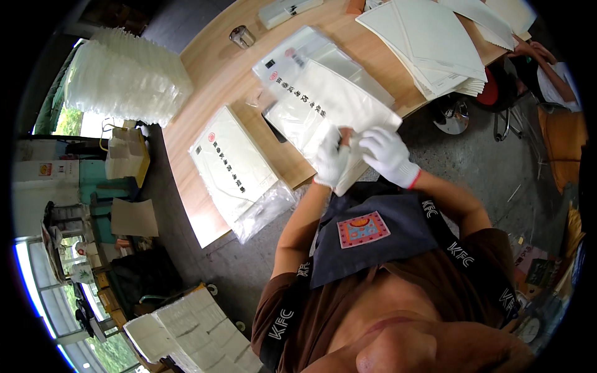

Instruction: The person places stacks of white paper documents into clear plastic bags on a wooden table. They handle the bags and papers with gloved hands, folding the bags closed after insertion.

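A white printed packet in a clear plastic bag (333, 93) lies at the table's near edge, its near end bending down over the edge between my hands. My left hand (331, 160), in a white glove with a bare fingertip showing, is closed on that end. Beside it my right hand (388, 155), also gloved, has its fingers curled against the bag's right side; their tips are partly hidden. Under this packet lie more clear plastic bags (305, 43). To the left, a stack of bagged white packets (227, 165) has its loose plastic end hanging off the table edge.
The wooden table (205, 56) bears a metal cup (242, 37), a clear plastic case (289, 11) and a pile of white paper sheets (429, 43). A dark flat object (281, 135) shows beneath the packet. A tall translucent stack (127, 78) stands left. Another person's hands (538, 53) appear far right.
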{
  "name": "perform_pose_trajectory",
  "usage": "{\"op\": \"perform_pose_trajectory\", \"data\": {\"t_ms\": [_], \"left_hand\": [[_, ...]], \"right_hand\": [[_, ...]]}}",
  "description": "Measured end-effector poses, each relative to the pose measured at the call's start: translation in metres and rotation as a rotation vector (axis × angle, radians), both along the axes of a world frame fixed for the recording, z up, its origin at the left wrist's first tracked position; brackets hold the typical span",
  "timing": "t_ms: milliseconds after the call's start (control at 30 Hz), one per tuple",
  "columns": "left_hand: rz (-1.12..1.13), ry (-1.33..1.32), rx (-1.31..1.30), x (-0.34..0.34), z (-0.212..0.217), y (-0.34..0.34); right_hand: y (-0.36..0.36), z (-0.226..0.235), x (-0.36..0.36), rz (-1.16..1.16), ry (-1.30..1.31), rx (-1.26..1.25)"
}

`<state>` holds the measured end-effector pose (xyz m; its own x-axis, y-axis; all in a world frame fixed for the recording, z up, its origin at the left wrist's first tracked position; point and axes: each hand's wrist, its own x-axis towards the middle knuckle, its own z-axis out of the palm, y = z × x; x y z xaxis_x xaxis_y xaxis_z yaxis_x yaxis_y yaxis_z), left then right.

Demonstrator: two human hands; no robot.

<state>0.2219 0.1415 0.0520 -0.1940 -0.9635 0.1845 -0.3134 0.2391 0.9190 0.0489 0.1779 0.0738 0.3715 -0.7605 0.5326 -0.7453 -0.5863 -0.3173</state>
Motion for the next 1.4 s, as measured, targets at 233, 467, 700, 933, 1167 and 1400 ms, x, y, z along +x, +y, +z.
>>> {"op": "perform_pose_trajectory", "data": {"t_ms": [233, 467, 700, 933, 1167, 1400], "left_hand": [[0.086, -0.619, -0.368, 0.069, -0.066, 0.066], [0.338, 0.670, 0.191, 0.090, -0.051, 0.159], [0.417, 0.085, 0.039, 0.089, -0.034, 0.111], [0.320, 0.198, 0.716, 0.151, -0.107, 0.149], [0.551, 0.248, 0.614, 0.071, -0.039, 0.068], [0.785, 0.278, 0.164, 0.206, 0.035, 0.097]], "right_hand": [[-0.011, -0.032, -0.038, -0.433, 0.344, 0.511], [0.066, 0.002, -0.045, -0.020, 0.673, 0.776], [0.028, -0.006, -0.047, -0.087, 0.382, 0.690], [0.048, -0.046, -0.100, 0.000, 0.669, 1.039], [-0.016, -0.135, -0.057, 0.012, -0.998, 1.349], [-0.072, -0.095, 0.108, 0.320, -0.750, 1.459]]}}
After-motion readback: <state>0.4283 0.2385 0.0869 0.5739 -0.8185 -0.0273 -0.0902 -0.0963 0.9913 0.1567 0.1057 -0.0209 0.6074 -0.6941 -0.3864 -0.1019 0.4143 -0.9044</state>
